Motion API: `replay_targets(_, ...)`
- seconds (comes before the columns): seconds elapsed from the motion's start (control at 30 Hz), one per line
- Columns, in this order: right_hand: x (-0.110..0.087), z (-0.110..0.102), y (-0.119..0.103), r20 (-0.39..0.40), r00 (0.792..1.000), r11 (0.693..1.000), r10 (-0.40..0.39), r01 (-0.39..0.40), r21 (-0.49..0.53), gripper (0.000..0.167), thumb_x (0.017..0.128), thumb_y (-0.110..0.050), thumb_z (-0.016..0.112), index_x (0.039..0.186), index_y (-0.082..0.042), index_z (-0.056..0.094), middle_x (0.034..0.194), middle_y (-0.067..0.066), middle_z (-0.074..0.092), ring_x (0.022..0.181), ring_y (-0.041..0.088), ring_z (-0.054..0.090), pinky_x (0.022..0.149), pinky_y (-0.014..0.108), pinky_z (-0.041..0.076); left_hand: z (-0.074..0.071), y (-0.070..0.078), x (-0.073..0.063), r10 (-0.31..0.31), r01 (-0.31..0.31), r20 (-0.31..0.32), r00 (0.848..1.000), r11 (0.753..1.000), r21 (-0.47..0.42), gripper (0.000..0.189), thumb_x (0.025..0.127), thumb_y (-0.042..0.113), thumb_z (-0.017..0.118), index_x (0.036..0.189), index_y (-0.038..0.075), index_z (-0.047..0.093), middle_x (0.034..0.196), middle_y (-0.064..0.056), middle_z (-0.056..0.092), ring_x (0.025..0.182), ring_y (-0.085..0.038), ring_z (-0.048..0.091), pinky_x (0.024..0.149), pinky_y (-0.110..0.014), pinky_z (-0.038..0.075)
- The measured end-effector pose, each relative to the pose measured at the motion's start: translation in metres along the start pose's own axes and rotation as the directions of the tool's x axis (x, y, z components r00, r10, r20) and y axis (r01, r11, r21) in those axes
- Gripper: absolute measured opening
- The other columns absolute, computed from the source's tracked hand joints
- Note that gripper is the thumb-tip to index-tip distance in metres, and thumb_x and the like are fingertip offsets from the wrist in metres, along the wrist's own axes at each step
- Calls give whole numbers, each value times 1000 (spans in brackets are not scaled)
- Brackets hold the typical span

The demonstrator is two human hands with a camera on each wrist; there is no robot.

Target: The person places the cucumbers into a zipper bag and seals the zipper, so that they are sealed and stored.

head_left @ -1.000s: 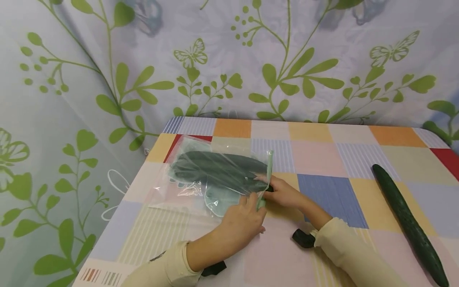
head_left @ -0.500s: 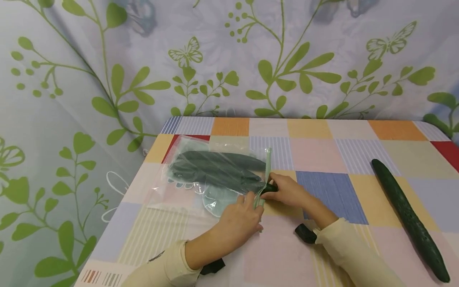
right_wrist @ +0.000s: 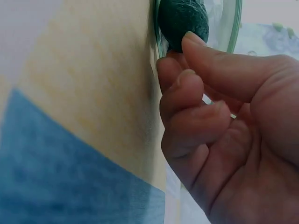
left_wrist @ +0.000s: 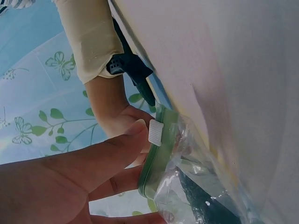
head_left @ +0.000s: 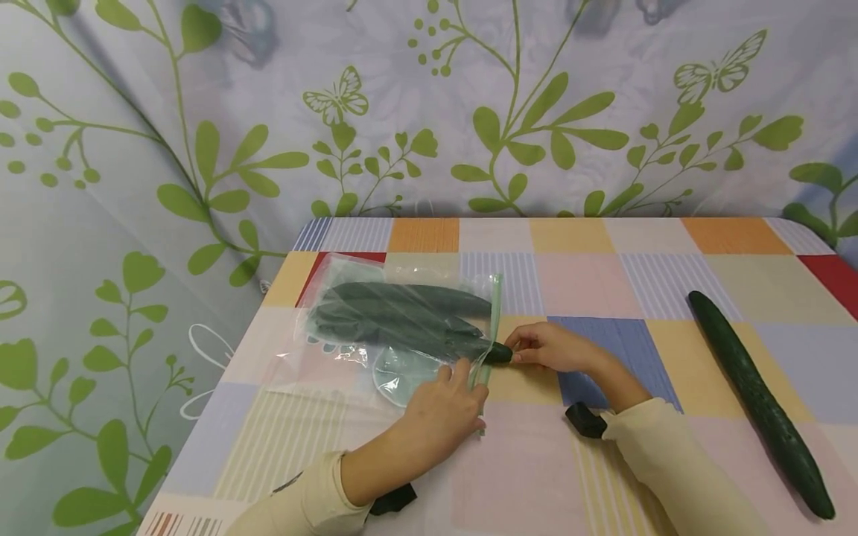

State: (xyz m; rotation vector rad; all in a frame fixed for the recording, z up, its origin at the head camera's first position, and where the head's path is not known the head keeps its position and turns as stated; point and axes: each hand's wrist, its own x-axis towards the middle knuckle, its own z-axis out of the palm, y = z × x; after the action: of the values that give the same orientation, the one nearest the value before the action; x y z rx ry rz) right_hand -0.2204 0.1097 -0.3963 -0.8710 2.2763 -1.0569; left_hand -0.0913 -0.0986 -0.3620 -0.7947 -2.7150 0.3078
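Observation:
A clear zip bag (head_left: 402, 376) with a green zip edge (head_left: 496, 298) lies on the table, with dark green cucumbers (head_left: 402, 301) inside. The end of one cucumber (head_left: 497, 353) pokes out through the bag's mouth. My right hand (head_left: 556, 348) is at that end; in the right wrist view its thumb and forefinger pinch the cucumber tip (right_wrist: 183, 21). My left hand (head_left: 436, 417) holds the near part of the zip edge, and the left wrist view shows its thumb against a white slider (left_wrist: 156, 132). Plastic blurs how the cucumbers lie inside.
Another cucumber (head_left: 760, 402) lies loose on the right side of the patchwork tablecloth (head_left: 583, 283). A leaf-patterned curtain (head_left: 402, 97) hangs behind and to the left of the table. Black wrist devices (head_left: 585, 420) sit at both cuffs.
My right hand has drawn back rightward from inside the bag's mouth to the tip of the cucumber, which shows more plainly. The left hand stays on the zip edge. The head view shifts slightly.

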Motion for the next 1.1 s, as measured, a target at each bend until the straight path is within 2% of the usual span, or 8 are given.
replay_targets(0.17, 1, 2, 1, -17, 1000, 1000, -2, 2, 7, 22, 87, -14, 59, 103, 1, 62, 76, 7, 58, 55, 9, 46, 50, 23, 42, 1, 0, -1, 7, -8, -37, 999, 1000, -12, 35, 70, 50, 70, 83, 18, 60, 88, -3, 48, 71, -15, 51, 42, -20, 44)
replay_targets(0.33, 3, 6, -2, -43, 999, 999, -3, 5, 36, 22, 89, -14, 57, 103, 2, 62, 78, 9, 60, 57, 10, 46, 51, 23, 42, 3, -1, -1, 29, -34, -104, 994, 999, -43, 14, 76, 21, 70, 79, 15, 58, 86, -4, 45, 70, -15, 48, 44, -17, 44)
replay_targets(0.43, 8, 10, -6, -62, 998, 999, -7, 10, 43, 19, 89, -14, 57, 99, 0, 62, 73, 6, 57, 56, 10, 46, 50, 23, 41, 3, -1, -1, 36, -42, -121, 992, 998, -44, 11, 76, 10, 67, 78, 15, 58, 86, -5, 45, 69, -14, 47, 43, -16, 43)
replay_targets(0.6, 19, 17, -12, -83, 997, 998, -1, 5, 57, 13, 88, -12, 57, 94, -1, 62, 61, -2, 46, 52, 7, 41, 49, 21, 37, 3, -1, 0, 35, -39, -151, 988, 999, -23, 10, 78, 13, 67, 77, 16, 58, 86, -5, 46, 69, -14, 48, 43, -16, 43)
replay_targets(0.8, 26, 21, -15, -123, 992, 997, 29, -20, 79, 19, 86, -4, 55, 102, 5, 61, 63, 2, 49, 54, 10, 42, 51, 24, 38, 1, -1, 1, 25, -34, -193, 981, 998, -44, 10, 81, 15, 66, 76, 15, 57, 85, -5, 47, 68, -13, 49, 42, -17, 44)
replay_targets(0.97, 29, 23, -13, -128, 989, 993, 72, -59, 98, 20, 86, -4, 55, 101, 6, 61, 65, 3, 53, 54, 10, 42, 50, 24, 39, 0, -2, 1, 25, -34, -175, 984, 998, -48, 10, 82, 20, 65, 77, 15, 58, 86, -5, 48, 68, -14, 49, 42, -17, 44)
replay_targets(1.1, 30, 23, -13, -127, 990, 997, 68, -62, 51, 13, 86, -5, 56, 95, 2, 62, 63, 1, 51, 51, 10, 43, 48, 23, 39, 0, -3, 0, 20, -25, -105, 994, 999, -44, 8, 80, 18, 67, 81, 15, 60, 89, -6, 49, 70, -14, 50, 44, -16, 45)
